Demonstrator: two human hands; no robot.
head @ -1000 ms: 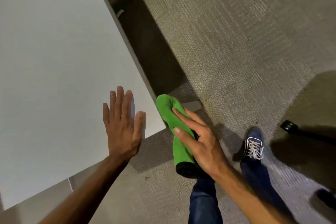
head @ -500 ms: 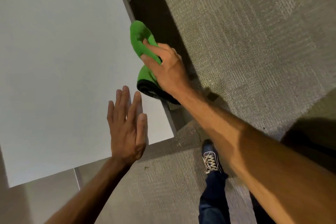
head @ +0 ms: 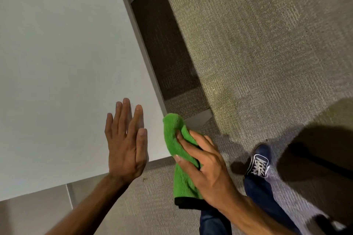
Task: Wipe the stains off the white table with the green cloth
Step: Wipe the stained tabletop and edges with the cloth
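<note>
Readable text: none anywhere in view.
White table [head: 57, 63]: plain surface, no label or marking.
Green cloth [head: 172, 139]: no tag or print visible.
Dark blue shoe [head: 257, 160], near right: white laces, no legible brand.

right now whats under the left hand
The left hand lies flat on the white table, fingers together, near its corner. The patch of tabletop beneath the palm is covered, so any stain there cannot be seen. The green cloth is beside it, in the right hand.
</note>
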